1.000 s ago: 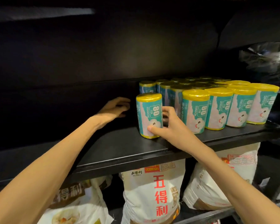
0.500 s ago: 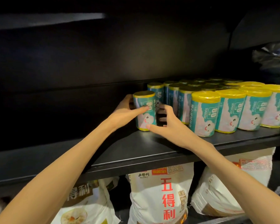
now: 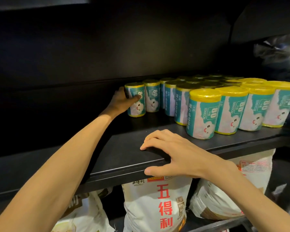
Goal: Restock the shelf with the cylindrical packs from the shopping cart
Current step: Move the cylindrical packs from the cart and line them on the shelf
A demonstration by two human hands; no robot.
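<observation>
A teal cylindrical pack with a yellow top (image 3: 137, 104) stands upright deep on the black shelf (image 3: 120, 158), at the left end of a back row. My left hand (image 3: 123, 102) grips its left side, thumb across the front. My right hand (image 3: 176, 154) rests on the shelf's front edge, fingers spread on top, thumb under the lip, holding nothing. Several more teal and yellow packs (image 3: 202, 114) stand in rows to the right. The shopping cart is out of view.
White flour sacks with red characters (image 3: 157, 205) fill the level below. The shelf's left part is bare and dark. A dark crinkled plastic bundle (image 3: 278, 49) sits at the upper right. Another shelf board runs overhead.
The pack moved from the front of the shelf to the back row. My right hand let go and dropped back to the shelf edge; my left hand took hold of the pack.
</observation>
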